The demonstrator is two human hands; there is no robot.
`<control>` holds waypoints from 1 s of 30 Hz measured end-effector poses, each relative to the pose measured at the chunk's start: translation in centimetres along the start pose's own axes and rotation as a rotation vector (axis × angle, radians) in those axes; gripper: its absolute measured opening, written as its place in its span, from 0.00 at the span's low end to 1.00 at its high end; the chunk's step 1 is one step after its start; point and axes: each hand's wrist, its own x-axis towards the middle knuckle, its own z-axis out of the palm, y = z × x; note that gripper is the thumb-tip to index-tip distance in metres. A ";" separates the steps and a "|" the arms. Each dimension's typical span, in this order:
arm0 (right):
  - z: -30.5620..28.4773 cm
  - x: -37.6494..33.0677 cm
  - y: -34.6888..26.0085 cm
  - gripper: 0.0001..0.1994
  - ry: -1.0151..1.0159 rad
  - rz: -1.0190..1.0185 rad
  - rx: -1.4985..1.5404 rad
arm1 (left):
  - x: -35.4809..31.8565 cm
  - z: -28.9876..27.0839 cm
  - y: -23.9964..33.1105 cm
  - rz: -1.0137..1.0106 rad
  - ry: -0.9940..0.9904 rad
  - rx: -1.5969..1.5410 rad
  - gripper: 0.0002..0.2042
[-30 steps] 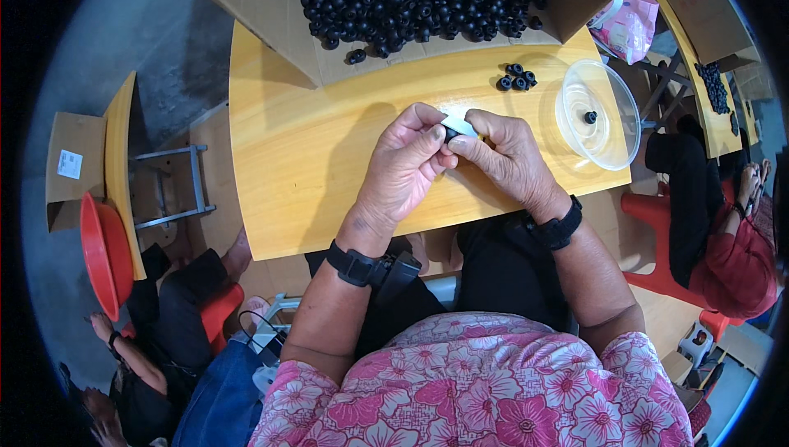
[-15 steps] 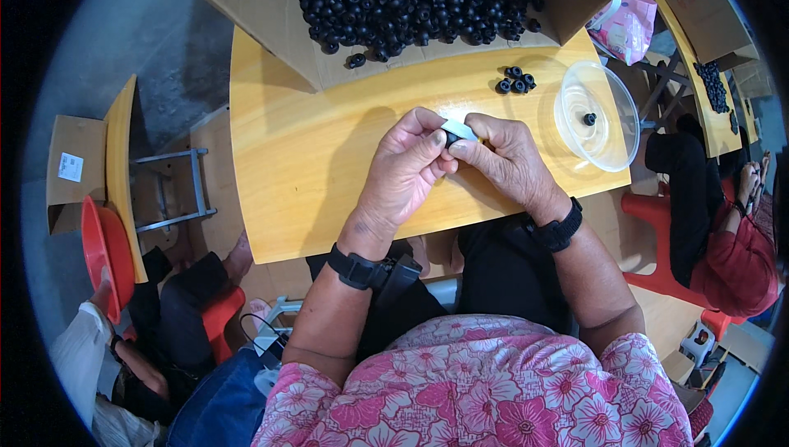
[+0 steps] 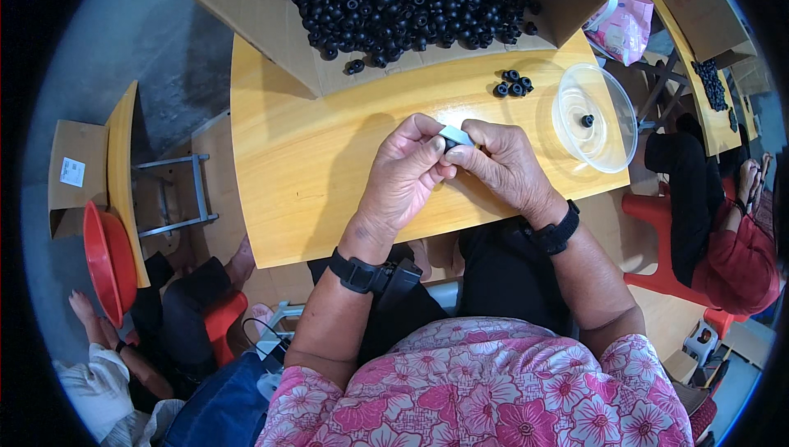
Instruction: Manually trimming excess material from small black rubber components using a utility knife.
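Note:
Over the middle of the yellow table, my left hand (image 3: 400, 169) and my right hand (image 3: 511, 169) meet, thumbs and fingers closed in a pinch. Between the fingertips is a pale grey-green flat piece (image 3: 457, 135), sloping down to the right. A small dark part (image 3: 449, 145) shows just under its left end, mostly covered by my thumbs. Which hand bears which piece is hard to make out. To the right, a clear plastic bowl (image 3: 562, 131) contains one small black round part (image 3: 587, 121). Several similar black parts (image 3: 513, 84) lie clustered left of the bowl.
A cardboard box (image 3: 234, 16) heaped with black parts (image 3: 411, 3) lies open toward me across the table's far side. The wooden tabletop (image 3: 288, 192) ends just before my lap. People sit at both sides; a red basin (image 3: 109, 266) is at left, a red stool (image 3: 649, 213) at right.
My fingers have shifted slightly around the pale piece, and less of the dark part shows. At left, the other person's arm has moved away from the red basin's edge.

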 end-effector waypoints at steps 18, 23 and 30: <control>-0.1 -0.1 0.1 0.16 -0.005 0.015 0.005 | 0.0 0.0 0.0 -0.001 -0.003 0.022 0.04; -0.1 -0.1 0.1 0.16 -0.021 0.021 -0.009 | 0.0 -0.2 -0.1 0.000 -0.018 0.005 0.05; 0.0 0.0 0.0 0.16 0.000 0.004 0.009 | 0.0 0.0 0.0 -0.005 0.000 0.003 0.05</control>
